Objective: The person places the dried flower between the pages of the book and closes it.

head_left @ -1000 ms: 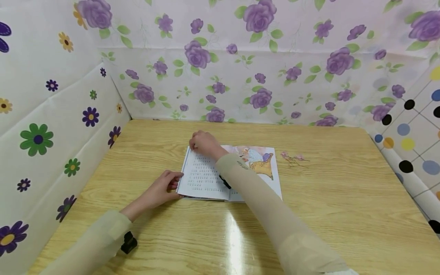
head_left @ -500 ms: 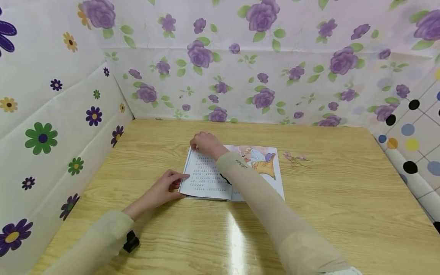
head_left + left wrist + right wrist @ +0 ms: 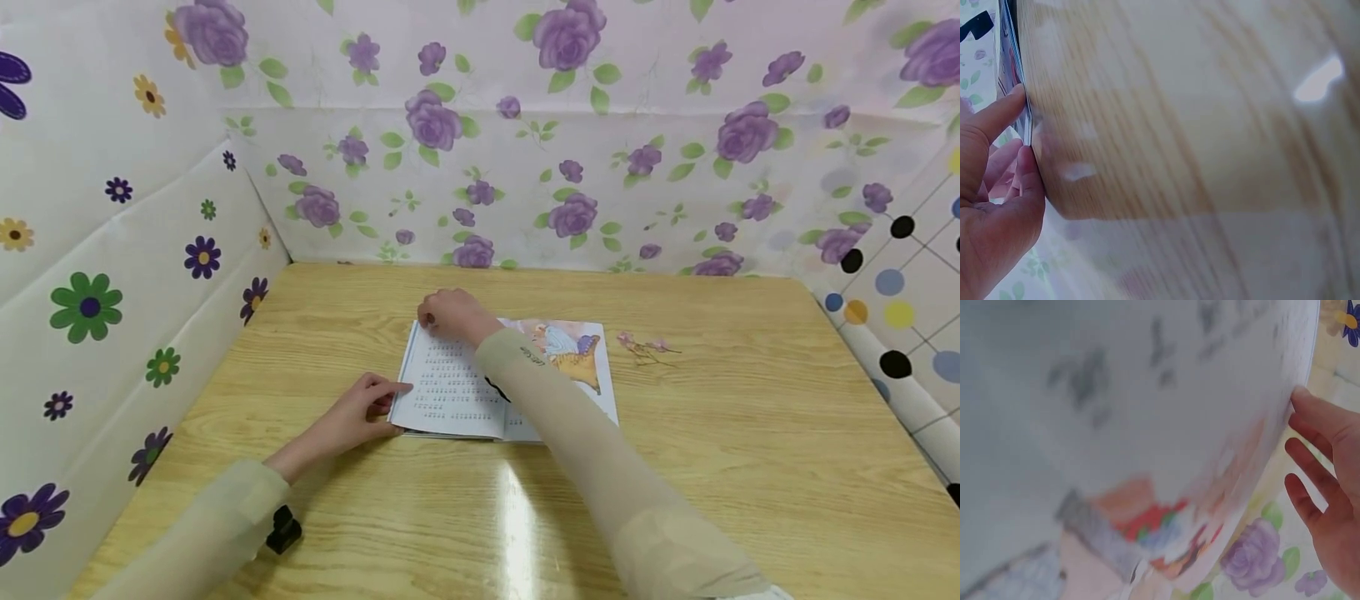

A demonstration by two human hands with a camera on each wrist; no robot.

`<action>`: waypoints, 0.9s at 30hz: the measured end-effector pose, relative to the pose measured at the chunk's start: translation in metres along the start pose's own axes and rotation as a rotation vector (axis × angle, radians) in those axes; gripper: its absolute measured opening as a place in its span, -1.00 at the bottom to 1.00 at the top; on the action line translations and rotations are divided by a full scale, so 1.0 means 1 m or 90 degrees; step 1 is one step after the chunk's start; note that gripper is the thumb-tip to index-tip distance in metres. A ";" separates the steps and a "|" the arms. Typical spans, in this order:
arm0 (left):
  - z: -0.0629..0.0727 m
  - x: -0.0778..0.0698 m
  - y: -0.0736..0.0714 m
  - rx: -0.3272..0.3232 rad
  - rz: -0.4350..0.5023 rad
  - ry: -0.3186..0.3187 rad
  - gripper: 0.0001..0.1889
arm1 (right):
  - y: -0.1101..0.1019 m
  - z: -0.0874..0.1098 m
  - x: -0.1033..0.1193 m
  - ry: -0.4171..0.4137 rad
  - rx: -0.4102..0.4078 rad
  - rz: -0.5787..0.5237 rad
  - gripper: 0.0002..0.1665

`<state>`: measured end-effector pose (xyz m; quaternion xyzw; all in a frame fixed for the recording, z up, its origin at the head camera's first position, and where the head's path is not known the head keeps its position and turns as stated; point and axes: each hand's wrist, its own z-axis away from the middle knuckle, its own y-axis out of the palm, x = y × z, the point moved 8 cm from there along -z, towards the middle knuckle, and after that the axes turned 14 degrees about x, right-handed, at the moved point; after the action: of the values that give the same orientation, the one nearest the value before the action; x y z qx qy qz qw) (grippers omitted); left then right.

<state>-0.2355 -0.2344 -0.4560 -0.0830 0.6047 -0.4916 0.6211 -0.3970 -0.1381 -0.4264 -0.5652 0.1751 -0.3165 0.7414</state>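
Note:
An open picture book (image 3: pixel 453 383) lies on the wooden table, printed text on its left page and a coloured drawing on the right one. At its lower left corner, my left hand (image 3: pixel 360 410) grips the edge. The left wrist view shows the index finger and thumb of that left hand (image 3: pixel 997 187) against the book's edge (image 3: pixel 1016 50). My right hand (image 3: pixel 453 315) reaches across to the upper left corner. Seen from the right wrist, the right hand (image 3: pixel 1329 462) pinches the page's edge, thumb on the page (image 3: pixel 1197 419) and the other fingers spread beyond it.
To the right of the book lies a thin sprig with pink blossoms (image 3: pixel 645 346). Flower-patterned sheets (image 3: pixel 517 192) stand behind and at the left of the table (image 3: pixel 750 417), a dotted sheet (image 3: pixel 892 333) at its right. My right forearm (image 3: pixel 585 450) covers part of the book.
The left index finger lies slightly farther onto the page than a second ago. Both hands otherwise keep their places at the book's left corners, and the view has shifted a little.

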 end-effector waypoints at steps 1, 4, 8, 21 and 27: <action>0.000 0.000 0.000 0.000 0.002 0.001 -0.38 | 0.000 0.002 -0.001 -0.003 0.012 -0.001 -0.73; 0.001 -0.001 -0.001 -0.003 0.005 0.005 -0.38 | -0.001 0.010 -0.001 -0.019 0.041 -0.006 -0.62; 0.002 0.000 -0.004 -0.009 0.001 0.008 -0.38 | -0.001 0.019 -0.002 -0.041 0.069 -0.006 -0.49; -0.002 0.003 -0.002 0.008 -0.004 -0.012 -0.27 | 0.009 0.029 -0.005 -0.051 0.074 -0.003 -0.45; -0.002 0.000 -0.001 0.002 -0.002 -0.009 -0.34 | 0.013 0.031 -0.009 -0.035 0.079 -0.004 -0.43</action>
<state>-0.2376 -0.2337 -0.4556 -0.0867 0.5996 -0.4927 0.6247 -0.3804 -0.1074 -0.4300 -0.5273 0.1329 -0.3131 0.7786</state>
